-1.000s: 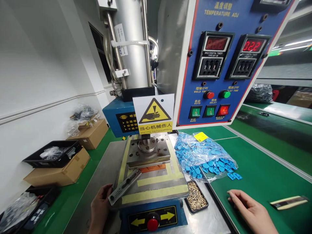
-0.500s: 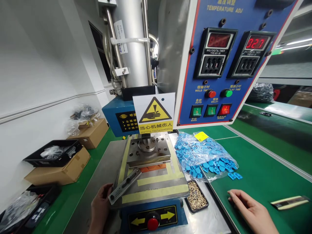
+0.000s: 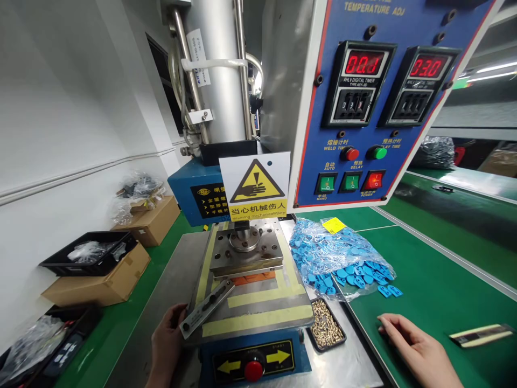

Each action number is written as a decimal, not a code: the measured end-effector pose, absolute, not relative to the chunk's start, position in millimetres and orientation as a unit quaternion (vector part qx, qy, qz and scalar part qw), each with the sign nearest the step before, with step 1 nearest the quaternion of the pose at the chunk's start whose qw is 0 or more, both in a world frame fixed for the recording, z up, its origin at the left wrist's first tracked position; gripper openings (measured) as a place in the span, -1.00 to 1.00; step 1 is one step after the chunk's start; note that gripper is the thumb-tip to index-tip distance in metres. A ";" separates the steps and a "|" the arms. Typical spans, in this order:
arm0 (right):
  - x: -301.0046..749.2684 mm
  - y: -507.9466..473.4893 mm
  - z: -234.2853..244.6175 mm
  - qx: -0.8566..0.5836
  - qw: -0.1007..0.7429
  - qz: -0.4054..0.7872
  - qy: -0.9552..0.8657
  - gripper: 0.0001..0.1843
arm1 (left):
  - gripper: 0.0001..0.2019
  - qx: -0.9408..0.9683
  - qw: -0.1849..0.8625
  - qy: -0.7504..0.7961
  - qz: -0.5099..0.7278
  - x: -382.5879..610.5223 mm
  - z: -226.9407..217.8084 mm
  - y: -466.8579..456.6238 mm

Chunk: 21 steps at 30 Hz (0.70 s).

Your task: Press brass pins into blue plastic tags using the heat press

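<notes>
A blue press machine stands in front of me, its metal head point(image 3: 245, 249) lowered over an orange piece point(image 3: 252, 279) on the taped work plate point(image 3: 258, 315). My left hand point(image 3: 167, 342) rests at the plate's front left corner, fingers touching the end of a slanted metal bar point(image 3: 207, 308). My right hand point(image 3: 418, 353) lies flat on the green mat point(image 3: 440, 291), fingers apart, holding nothing. A clear bag of blue plastic pieces point(image 3: 339, 258) lies beyond it, with a few loose ones point(image 3: 390, 291) nearby.
A small black tray of brass inserts point(image 3: 326, 324) sits right of the machine base. A red button point(image 3: 253, 371) is on the front panel. The control panel point(image 3: 363, 102) shows red digits. Cardboard boxes point(image 3: 97, 283) and black trays point(image 3: 86, 253) stand at left. A flat strip point(image 3: 480, 335) lies at far right.
Both hands stay put. The right timer display climbs from 022 to 030 and the left display lights up. The view shifts slightly.
</notes>
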State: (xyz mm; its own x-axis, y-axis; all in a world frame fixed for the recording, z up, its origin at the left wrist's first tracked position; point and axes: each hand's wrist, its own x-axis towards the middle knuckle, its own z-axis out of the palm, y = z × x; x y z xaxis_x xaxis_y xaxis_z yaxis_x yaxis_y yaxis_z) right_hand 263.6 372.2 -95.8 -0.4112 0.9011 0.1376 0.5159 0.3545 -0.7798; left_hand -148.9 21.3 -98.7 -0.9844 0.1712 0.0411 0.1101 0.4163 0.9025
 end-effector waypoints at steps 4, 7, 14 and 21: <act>263.9 372.6 -96.1 -0.456 0.292 0.333 -0.772 -0.57 | -0.57 0.078 0.034 0.840 0.535 -148.0 -96.1 22.3; 264.3 374.3 -98.6 -0.456 0.291 0.334 -0.772 -0.57 | -0.58 0.081 0.025 0.845 0.528 -145.8 -91.9 22.9; 264.3 376.9 -102.9 -0.458 0.286 0.335 -0.772 -0.56 | -0.57 0.083 0.023 0.846 0.526 -145.1 -91.0 23.0; 262.1 372.5 -94.4 -0.456 0.289 0.329 -0.775 -0.55 | -0.57 0.091 0.018 0.850 0.518 -142.6 -86.7 24.0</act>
